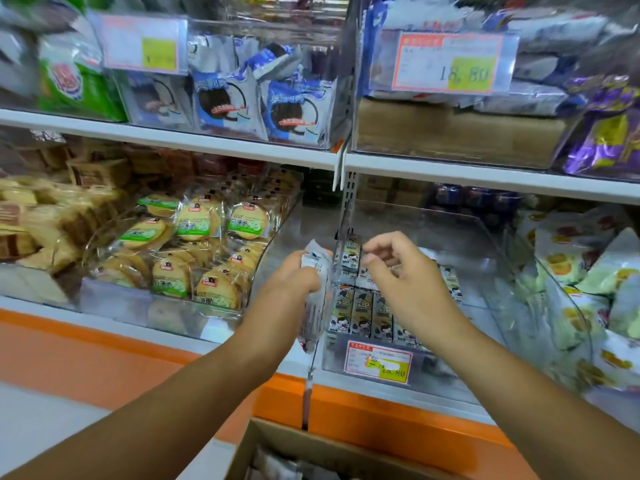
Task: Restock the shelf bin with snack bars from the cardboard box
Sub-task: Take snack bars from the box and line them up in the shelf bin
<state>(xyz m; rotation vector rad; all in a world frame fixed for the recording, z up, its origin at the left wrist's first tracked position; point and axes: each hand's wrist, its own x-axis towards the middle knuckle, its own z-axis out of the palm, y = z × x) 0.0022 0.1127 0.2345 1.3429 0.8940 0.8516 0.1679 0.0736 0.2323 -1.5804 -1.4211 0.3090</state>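
Shelf bin [334, 358] is part-stocked; left hand [298, 278] grips snack bars [313, 306] beside it, right hand [398, 268] hangs loosely curled and empty above it, and cardboard box [277, 445] retains stock.

Extends both bare forearms forward. Grips snack bar packet [314, 299] in left hand [294, 277]. Holds right hand [398, 270] just beside it, fingers loosely curled.

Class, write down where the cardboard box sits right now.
In the head view, the cardboard box sits at the bottom centre, just below the orange shelf front and the clear shelf bin.
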